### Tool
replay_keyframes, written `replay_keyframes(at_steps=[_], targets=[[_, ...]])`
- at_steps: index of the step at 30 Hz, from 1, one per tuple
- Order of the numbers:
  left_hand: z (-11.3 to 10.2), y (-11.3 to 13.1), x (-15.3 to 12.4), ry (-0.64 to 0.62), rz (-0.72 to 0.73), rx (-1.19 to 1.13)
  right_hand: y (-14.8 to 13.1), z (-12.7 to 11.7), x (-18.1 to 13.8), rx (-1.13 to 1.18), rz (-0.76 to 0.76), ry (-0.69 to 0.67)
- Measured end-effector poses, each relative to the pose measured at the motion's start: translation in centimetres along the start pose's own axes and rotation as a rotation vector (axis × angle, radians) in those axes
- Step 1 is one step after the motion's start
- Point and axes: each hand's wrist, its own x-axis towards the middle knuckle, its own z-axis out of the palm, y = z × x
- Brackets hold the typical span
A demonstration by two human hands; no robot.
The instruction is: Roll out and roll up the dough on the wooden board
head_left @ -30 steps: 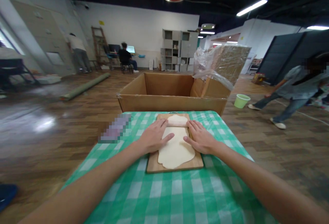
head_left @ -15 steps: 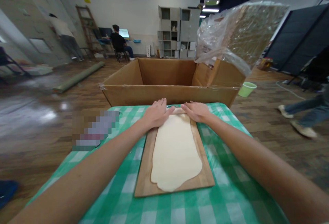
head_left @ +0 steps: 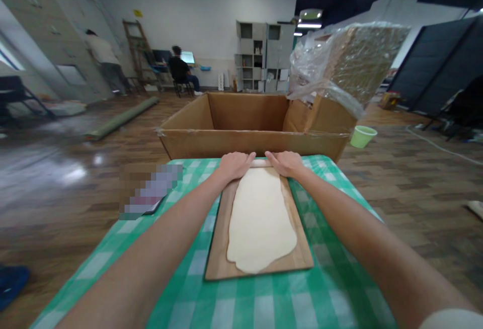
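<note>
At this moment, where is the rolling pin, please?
In the head view, the rolling pin lies near the middle, across the far end of the dough, between the left hand and the right hand, this side of the box.

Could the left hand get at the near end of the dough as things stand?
Probably yes: nothing covers the dough there. The left hand is on the rolling pin at the far end, though, so it would likely have to draw back.
</note>
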Motion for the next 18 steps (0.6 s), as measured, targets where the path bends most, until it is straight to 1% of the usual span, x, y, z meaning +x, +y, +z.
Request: replay_keyframes(at_steps=[3, 6, 10, 12, 14, 15, 18], targets=[[-0.5, 0.5, -2.5, 0.062, 0.066, -0.007, -0.4, 0.2, -2.4, 0.001, -0.056, 0.059], [-0.9, 1.0, -6.0, 0.127, 0.138, -0.014, -0.6, 0.7, -5.7, -0.006, -0.132, 0.122], [-1.4, 1.4, -10.9, 0.243, 0.227, -0.042, -0.5, 1.2, -10.5, 0.008, -0.277, 0.202], [-1.6, 1.6, -12.5, 0.261, 0.250, -0.038, -0.6, 1.2, -12.2, 0.015, -0.307, 0.215], [-1.6, 1.8, -13.0, 0.255, 0.249, -0.030, -0.6, 1.2, -12.8, 0.019, -0.315, 0.221], [-1.4, 1.8, -12.6, 0.249, 0.242, -0.027, -0.6, 1.3, -12.7, 0.022, -0.312, 0.225], [-0.9, 1.9, -10.0, 0.211, 0.214, -0.026, -0.4, 1.4, -10.8, 0.033, -0.289, 0.220]])
